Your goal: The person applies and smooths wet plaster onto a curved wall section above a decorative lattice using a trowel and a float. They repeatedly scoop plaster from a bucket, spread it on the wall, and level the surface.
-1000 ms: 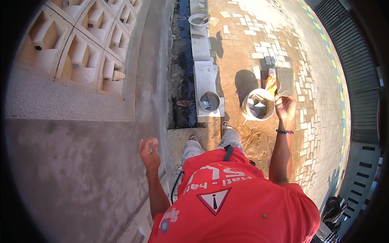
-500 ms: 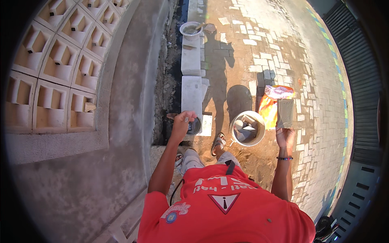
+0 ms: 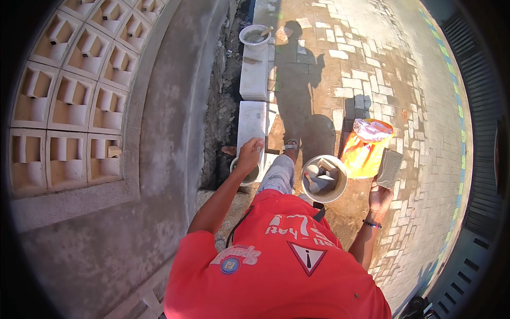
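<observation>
My left hand [image 3: 251,154] is closed in a fist over a small bucket [image 3: 232,169], apparently round its handle; the hand covers part of the rim. Out to the right, my right hand [image 3: 380,198] grips a flat grey rectangular board [image 3: 390,168] by its lower end, the board tilted up. Between my hands stands a larger pale bucket [image 3: 344,186], holding a trowel-like tool [image 3: 313,186] and several light-coloured pieces. An orange and white sack [image 3: 366,151] lies just beyond the board.
White blocks [image 3: 252,119] line a dark ditch [image 3: 220,106] ahead on the left. A white basin [image 3: 245,43] with a wooden-handled tool stands on the far block. A grey wall [image 3: 164,106] with patterned openwork blocks [image 3: 69,101] rises at left; pavers [image 3: 366,85] cover the right.
My body has stepped forward, one leg now extended. The left hand has risen slightly and shifted right over the small bucket. My right hand has moved lower and right, tilting the grey board.
</observation>
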Demonstrator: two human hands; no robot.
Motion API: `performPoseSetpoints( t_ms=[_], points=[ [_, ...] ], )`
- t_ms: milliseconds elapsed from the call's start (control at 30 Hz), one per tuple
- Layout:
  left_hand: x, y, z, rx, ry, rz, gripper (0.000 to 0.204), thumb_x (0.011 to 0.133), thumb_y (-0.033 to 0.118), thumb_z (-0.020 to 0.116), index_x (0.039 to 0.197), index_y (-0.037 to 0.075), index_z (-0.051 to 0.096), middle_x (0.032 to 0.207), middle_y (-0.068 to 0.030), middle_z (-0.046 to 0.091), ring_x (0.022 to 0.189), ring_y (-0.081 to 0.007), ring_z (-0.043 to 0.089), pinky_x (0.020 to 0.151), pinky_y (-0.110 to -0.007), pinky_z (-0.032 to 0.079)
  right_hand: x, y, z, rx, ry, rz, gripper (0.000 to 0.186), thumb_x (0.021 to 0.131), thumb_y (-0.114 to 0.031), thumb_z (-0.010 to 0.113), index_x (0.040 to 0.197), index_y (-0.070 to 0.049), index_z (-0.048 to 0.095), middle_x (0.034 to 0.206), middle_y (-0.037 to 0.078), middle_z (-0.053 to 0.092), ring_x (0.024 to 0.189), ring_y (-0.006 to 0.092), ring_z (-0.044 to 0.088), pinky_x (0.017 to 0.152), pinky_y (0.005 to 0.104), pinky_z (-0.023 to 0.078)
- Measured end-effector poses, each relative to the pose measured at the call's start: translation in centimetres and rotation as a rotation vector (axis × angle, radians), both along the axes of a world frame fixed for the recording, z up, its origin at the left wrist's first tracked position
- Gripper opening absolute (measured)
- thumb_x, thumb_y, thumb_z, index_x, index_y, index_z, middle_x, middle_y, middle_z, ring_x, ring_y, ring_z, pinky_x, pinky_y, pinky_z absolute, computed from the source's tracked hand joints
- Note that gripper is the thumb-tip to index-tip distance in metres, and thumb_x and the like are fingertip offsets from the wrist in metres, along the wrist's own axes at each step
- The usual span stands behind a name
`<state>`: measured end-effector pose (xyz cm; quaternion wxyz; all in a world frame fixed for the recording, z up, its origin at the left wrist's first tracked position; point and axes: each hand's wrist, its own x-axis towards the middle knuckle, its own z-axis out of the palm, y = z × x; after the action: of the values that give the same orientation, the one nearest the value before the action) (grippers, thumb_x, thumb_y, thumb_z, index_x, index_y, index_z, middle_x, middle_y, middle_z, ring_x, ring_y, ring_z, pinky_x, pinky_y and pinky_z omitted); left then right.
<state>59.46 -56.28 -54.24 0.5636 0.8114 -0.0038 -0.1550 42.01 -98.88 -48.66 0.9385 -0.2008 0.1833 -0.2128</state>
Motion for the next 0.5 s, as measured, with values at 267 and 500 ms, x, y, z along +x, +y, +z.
performPoseSetpoints(
  t_ms=[267, 500],
  points=[
    [10.7, 0.2, -9.3, 0.313, 0.149, -0.013, 0.032, 0.085, 0.024, 0.06, 0.11, 0.004, 0.057, 0.099, -0.0161, 0.064, 0.09, -0.0258, 0.062, 0.077, -0.033, 0.047, 11.6, -5.2, -1.8, -0.071, 0.066, -0.066, 0.035, 0.084, -0.009, 0.046, 0.118, 0.002, 0.049, 0.112, 0.017, 0.057, 0.096, 0.0305, 0.057, 0.081, 0.0379, 0.049],
    [14.7, 9.4, -19.5, 0.49, 0.487, 0.186, 0.021, 0.085, 0.023, 0.058, 0.096, 0.007, 0.062, 0.09, -0.0066, 0.062, 0.083, -0.0178, 0.059, 0.064, -0.034, 0.048, 28.2, -7.1, -2.4, 0.079, -0.06, 0.011, 0.037, 0.083, -0.003, 0.049, 0.119, 0.006, 0.046, 0.12, 0.019, 0.052, 0.104, 0.0316, 0.053, 0.09, 0.0418, 0.046]
  ],
)
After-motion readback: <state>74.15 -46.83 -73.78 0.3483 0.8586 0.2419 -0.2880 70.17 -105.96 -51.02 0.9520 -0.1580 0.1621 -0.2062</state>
